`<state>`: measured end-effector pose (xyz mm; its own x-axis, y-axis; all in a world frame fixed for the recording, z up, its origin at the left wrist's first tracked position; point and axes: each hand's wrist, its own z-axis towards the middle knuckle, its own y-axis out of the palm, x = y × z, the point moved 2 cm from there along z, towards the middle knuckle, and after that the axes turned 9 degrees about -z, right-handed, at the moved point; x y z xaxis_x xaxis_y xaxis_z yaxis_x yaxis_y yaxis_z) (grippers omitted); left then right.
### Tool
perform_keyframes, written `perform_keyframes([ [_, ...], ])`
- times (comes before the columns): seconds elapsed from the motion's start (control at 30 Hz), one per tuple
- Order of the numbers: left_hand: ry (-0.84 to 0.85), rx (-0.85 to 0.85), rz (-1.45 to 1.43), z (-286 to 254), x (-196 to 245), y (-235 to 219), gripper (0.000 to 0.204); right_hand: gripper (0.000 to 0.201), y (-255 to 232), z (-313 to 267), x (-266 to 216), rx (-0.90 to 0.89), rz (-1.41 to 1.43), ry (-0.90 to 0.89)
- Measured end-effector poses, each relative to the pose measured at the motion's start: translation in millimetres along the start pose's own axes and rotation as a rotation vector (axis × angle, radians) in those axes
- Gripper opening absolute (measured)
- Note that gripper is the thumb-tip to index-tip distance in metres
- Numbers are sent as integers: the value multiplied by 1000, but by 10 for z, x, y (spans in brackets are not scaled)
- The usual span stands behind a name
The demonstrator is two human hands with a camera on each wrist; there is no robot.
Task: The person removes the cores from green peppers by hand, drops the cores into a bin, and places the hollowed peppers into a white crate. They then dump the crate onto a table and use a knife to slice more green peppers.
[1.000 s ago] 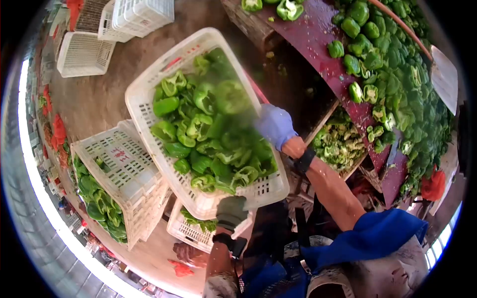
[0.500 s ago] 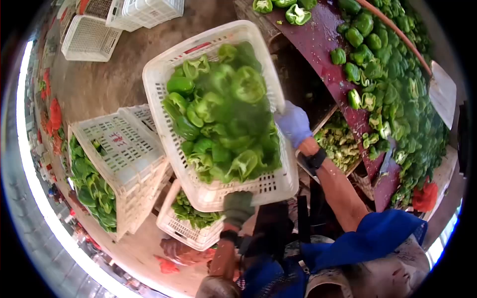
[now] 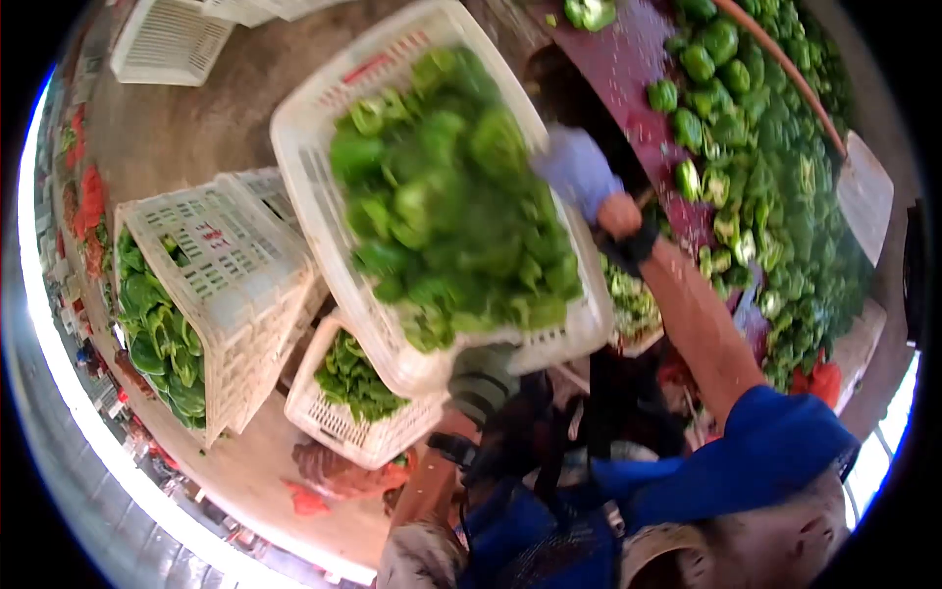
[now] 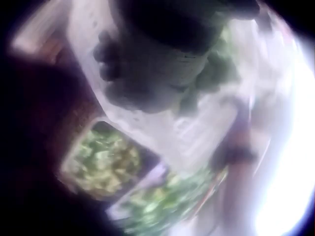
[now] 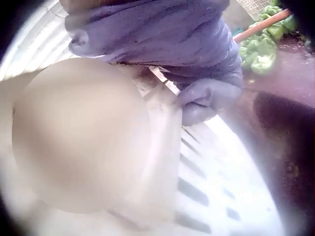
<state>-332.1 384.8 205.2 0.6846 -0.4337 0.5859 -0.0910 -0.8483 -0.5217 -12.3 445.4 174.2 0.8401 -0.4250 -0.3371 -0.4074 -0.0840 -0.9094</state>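
Observation:
A white plastic crate (image 3: 296,196) filled with cut green bell peppers (image 3: 442,187) is held up in front of the body, long side slanting in the head view. My left hand (image 3: 483,378), in a dark grey-green glove, grips its near end; the left wrist view shows this glove (image 4: 147,73) over the white crate, blurred. On the right long side, my right hand (image 3: 577,172) in a purple glove holds the rim. In the right wrist view the purple fingers (image 5: 204,101) curl over the slotted crate wall (image 5: 211,167).
At left, slotted crates (image 3: 211,236) stand beside more peppers (image 3: 162,339). A smaller-looking crate (image 3: 339,437) with green pieces sits below the held one. Right lies a maroon tabletop (image 3: 638,128) with a large pepper pile (image 3: 785,236) and a shovel (image 3: 868,187). Empty crates (image 3: 177,39) stand farther off.
The held crate has shifted right, away from the slotted crates at left, with both hands keeping their grip. More of the crate below shows now. The whole head view has shifted too.

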Motion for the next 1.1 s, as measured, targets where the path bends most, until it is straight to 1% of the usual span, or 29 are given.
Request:
perform_keyframes([
  [0.03,4,15,-116,-84,163,-338,29,35,75,-46,-27,66,96,-6],
  [0.07,-2,33,-132,-56,206,-435,29,35,148,-94,-55,132,191,-17],
  [0.13,-33,54,-78,111,235,-237,28,35,-66,68,-213,72,68,74],
  [0.17,-42,57,-81,177,260,-131,28,36,81,-18,-8,100,294,223],
  [0.2,-49,47,-83,203,283,-57,27,36,167,-113,50,81,291,230],
  [0.27,-49,54,-80,225,323,-7,27,36,144,-59,194,65,277,217],
  [0.3,-52,62,-83,167,331,-51,26,35,27,12,119,20,211,214],
  [0.37,-45,87,-95,108,354,-269,26,35,-269,241,-33,-10,257,148],
  [0.4,-54,64,-108,61,364,-330,25,35,-310,188,-74,-45,280,152],
  [0.43,-114,-13,-70,98,256,-214,26,32,-299,198,-173,20,239,179],
  [0.47,-170,-93,-27,122,149,-93,27,29,33,163,-48,-50,-56,-47],
  [0.5,-163,-60,-25,114,163,-90,27,28,158,90,34,244,68,-44],
  [0.57,-114,-13,-43,40,185,-82,26,33,235,-81,168,273,286,76],
  [0.6,-100,-19,-47,-38,168,-121,26,36,95,-71,92,-6,278,238],
  [0.67,-67,13,-52,-138,144,-202,25,36,0,88,38,94,318,136],
  [0.7,-59,28,-58,-175,167,-264,25,35,-134,273,-75,53,222,118],
  [0.73,-65,7,-61,-182,197,-285,25,34,-259,333,-362,-31,153,134],
  [0.77,-57,17,-65,-107,209,-285,25,34,-323,452,-526,-94,76,133],
  [0.8,-51,46,-61,12,228,-213,24,33,-301,621,-440,5,8,8],
  [0.83,-47,58,-60,93,277,-149,24,32,-245,598,-276,86,-60,-101],
  [0.87,-37,52,-67,138,334,-31,24,33,-178,405,-87,50,47,-93],
  [0.9,-38,47,-72,156,401,-17,24,33,-190,209,43,15,155,-81],
  [0.97,-26,105,-54,250,412,126,23,34,-88,171,318,6,130,29],
  [1.0,-25,127,-47,263,406,213,23,35,37,63,361,105,144,130],
  [1.03,-23,142,-45,301,431,250,23,35,129,-21,394,195,120,185],
  [1.07,-24,144,-41,380,432,312,22,35,198,-74,534,171,61,169],
  [1.1,-26,146,-43,433,423,365,22,35,177,-44,559,151,7,140],
])
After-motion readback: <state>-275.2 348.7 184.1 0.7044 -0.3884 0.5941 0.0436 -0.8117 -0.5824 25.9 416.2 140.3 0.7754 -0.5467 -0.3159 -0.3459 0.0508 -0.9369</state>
